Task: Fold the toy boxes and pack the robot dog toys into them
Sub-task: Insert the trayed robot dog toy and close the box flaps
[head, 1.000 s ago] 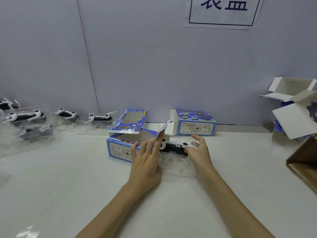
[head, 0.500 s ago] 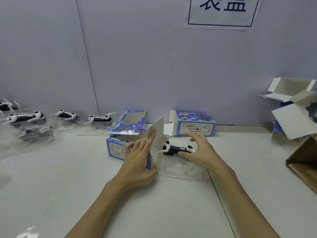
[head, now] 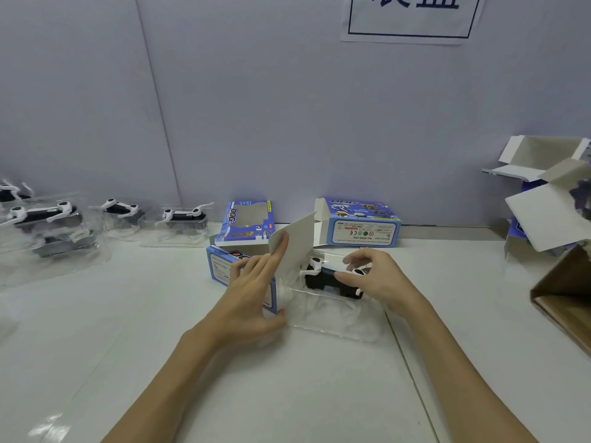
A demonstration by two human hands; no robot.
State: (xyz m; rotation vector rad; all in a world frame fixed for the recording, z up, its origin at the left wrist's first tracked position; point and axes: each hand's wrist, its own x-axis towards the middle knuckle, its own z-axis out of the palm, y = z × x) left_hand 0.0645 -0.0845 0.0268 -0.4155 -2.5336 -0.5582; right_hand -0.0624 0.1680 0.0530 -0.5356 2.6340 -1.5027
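A blue toy box [head: 220,266] lies on the white table [head: 128,330] with its right end open. My left hand [head: 252,295] holds that end, index finger stretched up along the raised white flap [head: 299,241], thumb under the box corner. A black and white robot dog toy [head: 326,278] in a clear plastic tray [head: 335,318] lies at the box mouth, partly outside. My right hand [head: 377,278] grips the dog from the right, fingers curled over its back.
A second blue box [head: 246,223] leans behind the first and a third [head: 361,223] stands at the wall. Several more dogs in clear trays [head: 182,219] line the back left. Unfolded box blanks [head: 550,199] and a brown carton [head: 563,298] sit at the right.
The white flap has swung up from nearly flat to standing. My left hand slid to the box's open end, and my right hand moved with the dog in its tray toward the opening.
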